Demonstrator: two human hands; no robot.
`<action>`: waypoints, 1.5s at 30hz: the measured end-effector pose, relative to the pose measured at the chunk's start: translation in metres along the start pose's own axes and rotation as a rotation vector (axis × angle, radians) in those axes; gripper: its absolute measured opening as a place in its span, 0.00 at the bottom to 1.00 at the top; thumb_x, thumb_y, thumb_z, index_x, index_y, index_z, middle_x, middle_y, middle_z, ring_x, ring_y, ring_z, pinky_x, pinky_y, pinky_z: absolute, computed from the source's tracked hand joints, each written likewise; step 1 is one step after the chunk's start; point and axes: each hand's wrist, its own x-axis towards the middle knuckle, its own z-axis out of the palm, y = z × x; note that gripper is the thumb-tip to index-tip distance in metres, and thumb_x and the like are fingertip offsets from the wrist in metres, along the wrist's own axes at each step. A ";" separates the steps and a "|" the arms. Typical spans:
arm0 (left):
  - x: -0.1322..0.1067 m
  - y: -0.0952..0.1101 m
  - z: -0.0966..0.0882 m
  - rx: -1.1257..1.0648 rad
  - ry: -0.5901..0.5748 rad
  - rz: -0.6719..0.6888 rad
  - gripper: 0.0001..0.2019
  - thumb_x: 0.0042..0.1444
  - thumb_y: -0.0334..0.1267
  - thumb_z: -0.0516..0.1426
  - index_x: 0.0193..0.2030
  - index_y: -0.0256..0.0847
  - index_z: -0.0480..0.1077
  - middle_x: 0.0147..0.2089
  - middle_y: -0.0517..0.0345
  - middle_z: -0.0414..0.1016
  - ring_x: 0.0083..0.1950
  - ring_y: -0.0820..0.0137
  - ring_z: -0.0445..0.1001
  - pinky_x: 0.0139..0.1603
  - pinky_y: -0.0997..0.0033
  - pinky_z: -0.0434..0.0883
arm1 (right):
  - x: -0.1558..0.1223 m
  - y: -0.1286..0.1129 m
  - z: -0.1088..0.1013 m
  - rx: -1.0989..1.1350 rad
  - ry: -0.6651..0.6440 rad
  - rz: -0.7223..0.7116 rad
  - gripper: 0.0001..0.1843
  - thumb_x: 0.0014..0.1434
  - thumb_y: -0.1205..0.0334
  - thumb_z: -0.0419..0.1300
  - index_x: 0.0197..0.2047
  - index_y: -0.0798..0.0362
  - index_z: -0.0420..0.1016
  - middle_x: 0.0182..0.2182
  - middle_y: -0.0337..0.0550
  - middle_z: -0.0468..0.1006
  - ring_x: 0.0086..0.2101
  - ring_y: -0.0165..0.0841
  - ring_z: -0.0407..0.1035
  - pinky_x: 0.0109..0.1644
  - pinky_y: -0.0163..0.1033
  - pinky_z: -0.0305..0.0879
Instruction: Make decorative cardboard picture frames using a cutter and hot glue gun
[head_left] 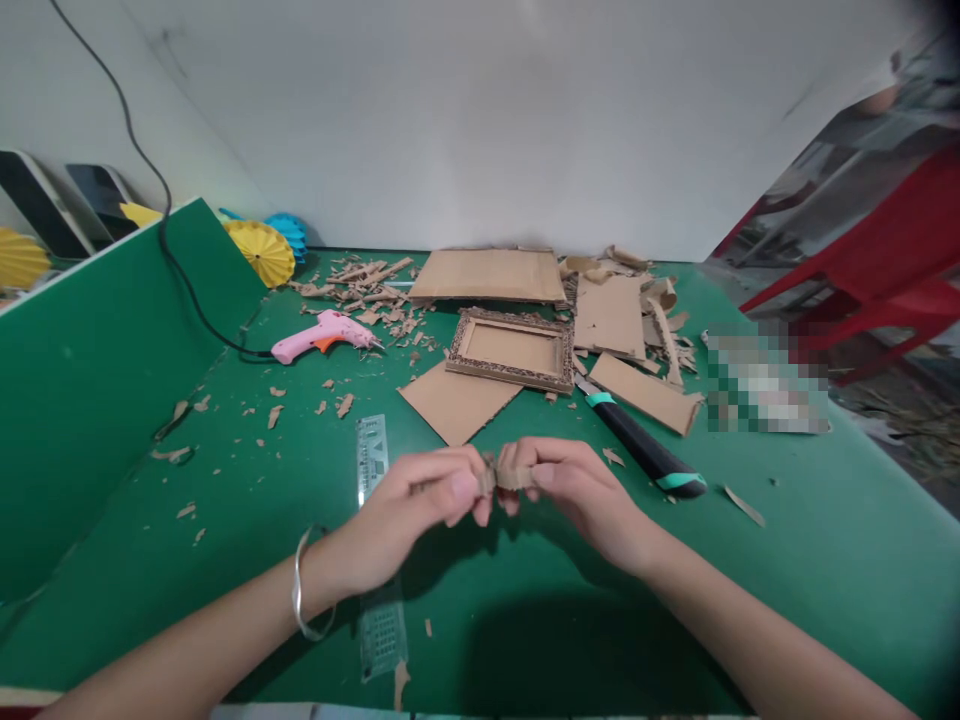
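Observation:
My left hand [424, 500] and my right hand [577, 490] meet over the green table [825, 540], both pinched on a small crumpled strip of brown cardboard [504, 472] held between their fingertips. A bangle circles my left wrist. A clear ruler [373, 455] lies flat under my left forearm. A cardboard picture frame [514, 350] with a textured border lies just beyond the hands, and a black utility knife [645, 450] with teal bands lies to the right of my right hand.
A pink glue gun [322, 335] with a black cord lies at the back left. Cardboard sheets [487, 275] and scraps litter the back. A green upright board [97, 370] walls the left side. Yellow and blue paper fans [262, 250] stand behind. A red chair [877, 270] is at the right.

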 end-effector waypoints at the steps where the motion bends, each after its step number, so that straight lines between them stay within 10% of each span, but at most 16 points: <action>1: -0.001 0.001 0.000 0.257 -0.015 0.078 0.14 0.61 0.37 0.46 0.24 0.37 0.62 0.29 0.55 0.64 0.35 0.69 0.65 0.38 0.66 0.64 | 0.000 -0.002 -0.002 -0.238 -0.009 -0.030 0.09 0.57 0.64 0.48 0.27 0.54 0.64 0.25 0.41 0.67 0.29 0.32 0.61 0.35 0.39 0.57; 4: -0.003 -0.001 0.001 0.925 -0.025 0.330 0.10 0.59 0.31 0.48 0.27 0.37 0.65 0.33 0.53 0.68 0.39 0.67 0.65 0.42 0.62 0.63 | -0.001 -0.006 -0.006 -0.816 -0.021 -0.156 0.06 0.55 0.64 0.52 0.34 0.56 0.67 0.29 0.43 0.69 0.32 0.34 0.60 0.37 0.40 0.57; 8: -0.006 -0.008 0.002 1.262 0.001 0.488 0.07 0.56 0.29 0.51 0.29 0.35 0.67 0.37 0.51 0.72 0.45 0.63 0.67 0.45 0.60 0.64 | 0.000 -0.004 -0.006 -1.136 -0.004 -0.302 0.09 0.57 0.60 0.53 0.36 0.58 0.69 0.30 0.46 0.72 0.34 0.36 0.61 0.40 0.43 0.58; 29: -0.003 -0.011 0.002 1.156 -0.052 0.218 0.15 0.63 0.35 0.41 0.32 0.36 0.65 0.33 0.53 0.68 0.35 0.68 0.61 0.38 0.64 0.57 | 0.001 0.004 0.002 -1.376 0.085 -0.407 0.14 0.58 0.67 0.49 0.26 0.57 0.71 0.22 0.43 0.71 0.29 0.33 0.59 0.37 0.41 0.54; 36: -0.001 -0.003 -0.006 0.399 -0.156 0.019 0.18 0.64 0.40 0.40 0.26 0.38 0.60 0.30 0.57 0.63 0.34 0.72 0.62 0.37 0.71 0.61 | -0.001 -0.008 -0.006 -0.462 -0.169 0.065 0.12 0.59 0.62 0.50 0.26 0.55 0.68 0.24 0.40 0.70 0.28 0.29 0.62 0.33 0.36 0.56; 40: 0.001 -0.002 -0.008 -0.207 -0.055 -0.156 0.19 0.62 0.46 0.45 0.23 0.38 0.56 0.31 0.56 0.65 0.36 0.71 0.66 0.39 0.70 0.63 | -0.002 -0.003 -0.004 0.245 -0.087 0.177 0.12 0.57 0.62 0.52 0.23 0.55 0.64 0.21 0.39 0.69 0.26 0.29 0.64 0.34 0.37 0.58; 45: 0.005 -0.002 -0.007 -0.421 0.071 -0.181 0.22 0.59 0.46 0.49 0.17 0.38 0.52 0.32 0.51 0.67 0.36 0.68 0.70 0.40 0.64 0.68 | 0.000 0.000 -0.001 0.520 0.092 0.128 0.12 0.51 0.63 0.48 0.17 0.52 0.56 0.16 0.39 0.62 0.22 0.31 0.62 0.30 0.40 0.59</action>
